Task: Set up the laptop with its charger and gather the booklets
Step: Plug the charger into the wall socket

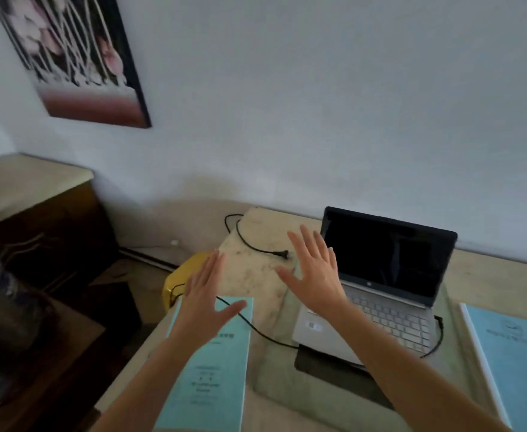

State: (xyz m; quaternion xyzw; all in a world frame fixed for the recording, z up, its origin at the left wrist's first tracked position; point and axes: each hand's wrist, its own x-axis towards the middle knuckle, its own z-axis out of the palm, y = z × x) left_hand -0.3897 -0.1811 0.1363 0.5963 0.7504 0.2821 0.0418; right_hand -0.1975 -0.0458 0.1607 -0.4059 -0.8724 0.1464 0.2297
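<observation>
Silver laptop (390,285): we find it open with a dark screen, near the table's (256,275) back edge, on a dark mat (327,366).
Black cable (256,328): runs from the laptop's left side across the teal booklet (215,378).
Plug (282,254): lies loose near the back left corner.
Teal booklet: flat at the left edge.
Blue booklet (517,363): flat at the right edge.
Left hand (206,291): raised over the teal booklet, fingers spread, holding nothing.
Right hand (313,269): we note the same, beside the laptop.

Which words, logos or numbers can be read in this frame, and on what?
No text is legible.
Left booklet: dark printed lines, too blurred to read.
Right booklet: printed lines, too blurred to read.
Laptop: small round logo below screen and palm-rest sticker, both unreadable.
</observation>
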